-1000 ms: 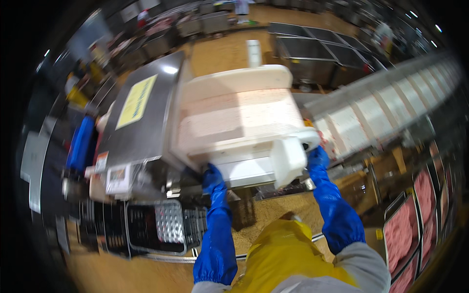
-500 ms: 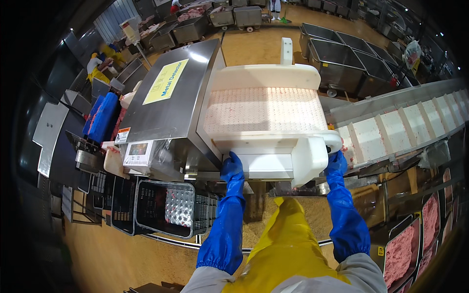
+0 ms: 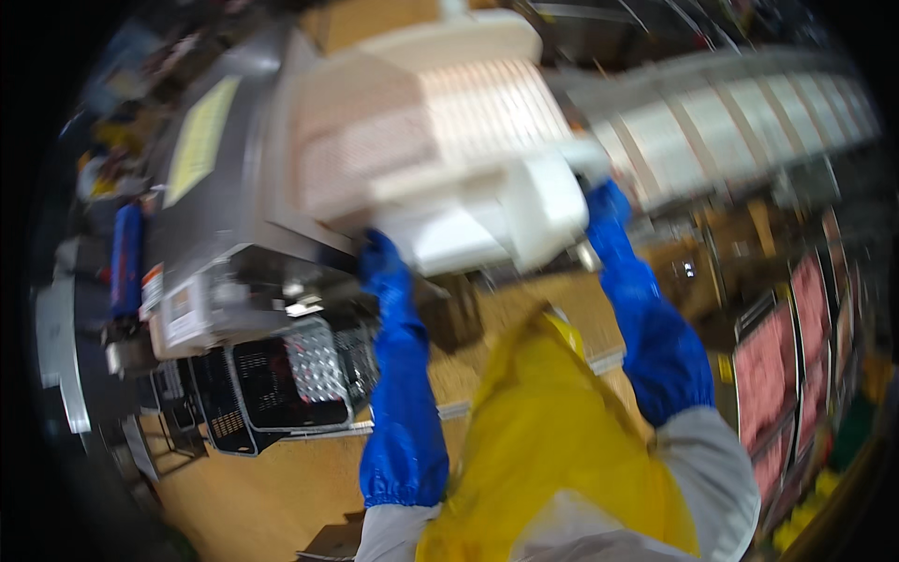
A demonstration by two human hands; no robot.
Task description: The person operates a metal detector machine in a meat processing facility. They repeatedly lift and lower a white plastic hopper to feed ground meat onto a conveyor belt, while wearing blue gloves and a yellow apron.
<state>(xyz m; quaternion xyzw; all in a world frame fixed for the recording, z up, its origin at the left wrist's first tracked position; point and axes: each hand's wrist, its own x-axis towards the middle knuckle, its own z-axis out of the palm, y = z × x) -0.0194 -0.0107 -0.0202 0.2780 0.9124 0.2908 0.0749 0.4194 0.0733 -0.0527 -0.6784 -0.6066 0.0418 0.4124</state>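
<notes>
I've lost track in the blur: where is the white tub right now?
In the head view the white tub sits upper centre, gripped at its near end by the left hand and right hand, beside the steel machine.

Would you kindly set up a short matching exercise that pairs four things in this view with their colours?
Things:
1. long gloves on the left hand and right hand
2. apron
3. large tub both hands grip
4. wire crate below the steel machine

Colours:
A. yellow
B. black
C. blue
D. white

Pairs: 1-C, 2-A, 3-D, 4-B
</notes>
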